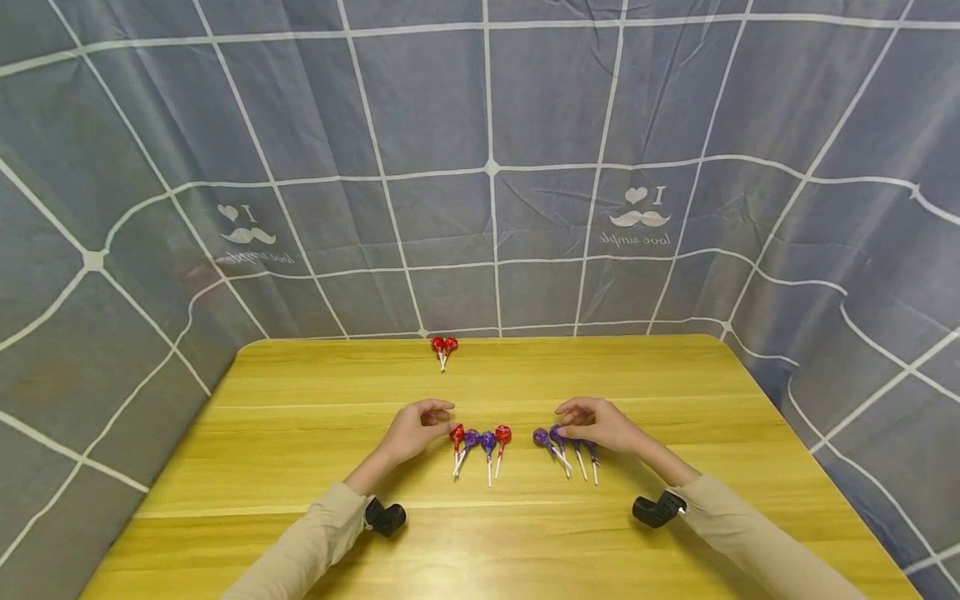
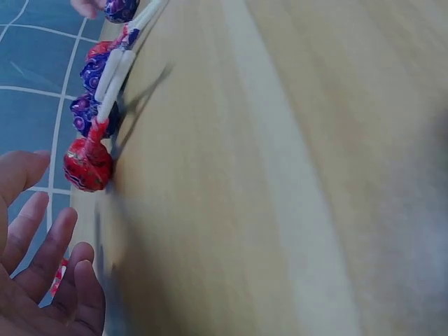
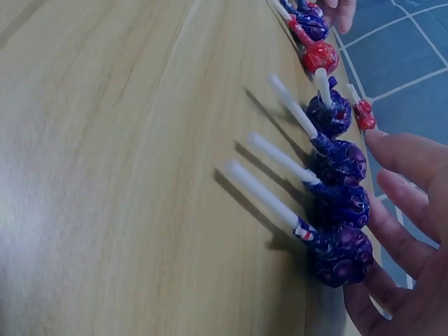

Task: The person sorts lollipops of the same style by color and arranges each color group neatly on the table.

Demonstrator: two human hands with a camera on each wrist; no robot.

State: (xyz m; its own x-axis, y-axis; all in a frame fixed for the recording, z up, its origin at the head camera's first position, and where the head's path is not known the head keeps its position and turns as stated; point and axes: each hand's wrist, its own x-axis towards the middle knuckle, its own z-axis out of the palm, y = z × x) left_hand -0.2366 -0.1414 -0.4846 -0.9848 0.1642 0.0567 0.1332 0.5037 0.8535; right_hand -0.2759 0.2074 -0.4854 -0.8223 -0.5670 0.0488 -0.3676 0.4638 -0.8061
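Note:
My left hand [image 1: 412, 431] is beside the left group of lollipops, its thumb near a red lollipop [image 1: 457, 433] at that end. In the left wrist view its fingers are loosely bent and hold nothing, with a gap to the red lollipop [image 2: 88, 165]. Two purple lollipops [image 1: 488, 441] and another red lollipop [image 1: 503, 434] complete this group. On the right, my right hand [image 1: 602, 425] reaches over a row of several purple lollipops [image 1: 542, 437]. The right wrist view has its relaxed fingers spread behind the candy heads, right by the nearest purple lollipop [image 3: 341, 255], gripping none.
Two red lollipops [image 1: 443, 344] with crossed sticks lie at the far edge of the wooden table [image 1: 337, 375]. A grey curtain [image 1: 435, 217] with white grid lines hangs behind and beside the table. Each wrist wears a black camera [image 1: 658, 509].

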